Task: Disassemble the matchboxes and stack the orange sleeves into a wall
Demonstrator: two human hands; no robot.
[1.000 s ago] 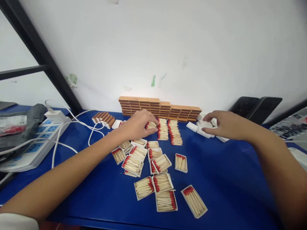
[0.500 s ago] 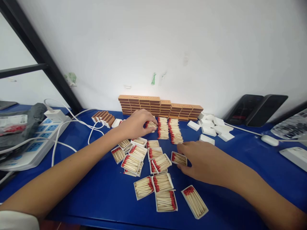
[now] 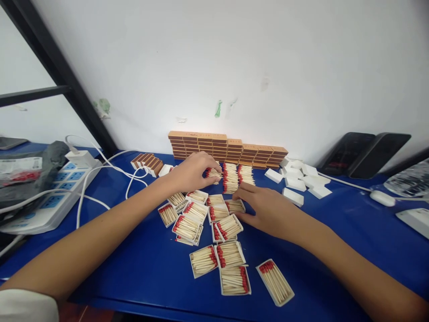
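Note:
My left hand [image 3: 196,171] is closed round the end of a pile of red-tipped matches [image 3: 214,173] in front of the matchbox wall. Two more match piles [image 3: 230,178] lie to its right, the farther one partly behind my right hand. My right hand [image 3: 259,203] grips a match-filled white tray [image 3: 235,205] by its right side, beside other filled trays [image 3: 218,213]. More filled trays [image 3: 186,227] overlap to the left, and several [image 3: 234,281] lie nearer the front. One tray [image 3: 275,282] sits apart at the front right.
Stacked brown matchboxes [image 3: 228,150] stand against the wall. White trays [image 3: 295,176] are heaped at the right, near two black devices [image 3: 378,154]. A power strip [image 3: 53,197], white cables and a grey bag [image 3: 33,167] occupy the left.
My right hand has moved left and slightly away from me with the filled tray, which now sits against the middle trays. My left hand stays at the match pile. The view has shifted slightly.

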